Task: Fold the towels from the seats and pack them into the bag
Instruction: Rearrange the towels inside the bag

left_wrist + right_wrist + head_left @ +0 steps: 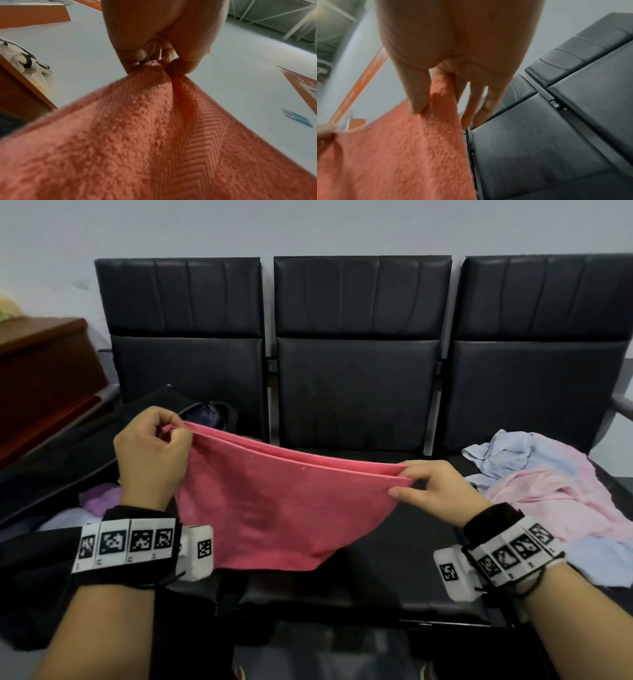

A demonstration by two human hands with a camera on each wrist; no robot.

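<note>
Overhead, the red towel (270, 508) hung doubled between both hands above the middle seat (356, 392), its two top edges running side by side and its lower part sagging in a curve toward the front of the seat. The left hand (150, 453) had its grip closed on one upper corner, fingers curled over the bunched cloth; the left wrist view showed thumb and fingertips (181, 67) pinching that corner, with a herringbone band on the towel below. The right hand (442, 491) pinched the other corner between thumb and forefinger, its remaining fingers (476, 105) straight and apart from the cloth. The bag (68, 446) lay open on the left seat, largely hidden behind the left hand and towel, its contents hard to make out beyond pale purple cloth. Loose pink and blue towels (548, 484) lay heaped on the right seat, cut off by the frame edge.
</note>
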